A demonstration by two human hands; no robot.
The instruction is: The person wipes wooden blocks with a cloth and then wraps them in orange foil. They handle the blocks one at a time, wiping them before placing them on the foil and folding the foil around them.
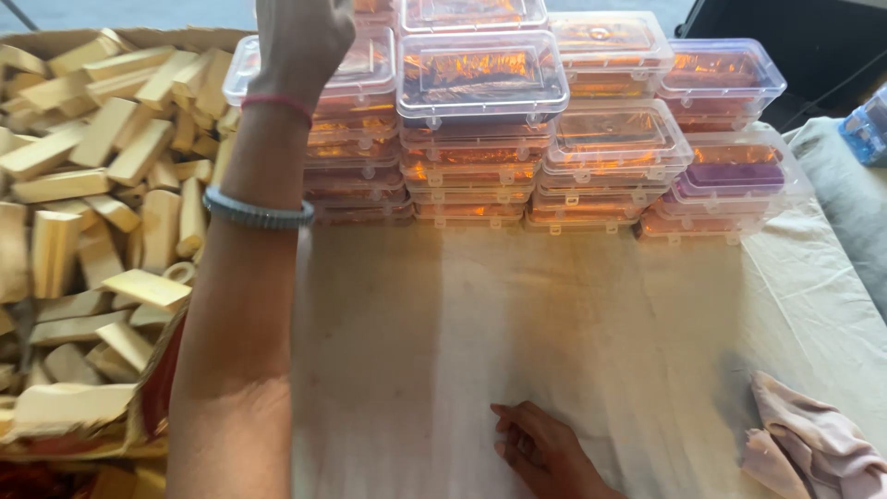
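Note:
My left hand [300, 42] reaches far forward over the back-left stack of clear lidded plastic boxes [356, 88]. Its fingers run past the top edge of the view, so its grip is hidden. A pink thread and a grey bangle circle that forearm. My right hand [540, 448] rests on the cream cloth-covered table [517, 314] near the front edge, fingers loosely spread and holding nothing. Several stacks of the clear boxes [480, 79] line the back of the table, filled with orange-gold contents. One box at the right holds something purple [735, 176].
A large cardboard carton [55, 42] at the left is heaped with golden-yellow packets [102, 194]. A crumpled pink cloth [808, 444] lies at the front right. A grey cushion [855, 194] and a blue-tinted bottle [868, 125] sit at the right edge.

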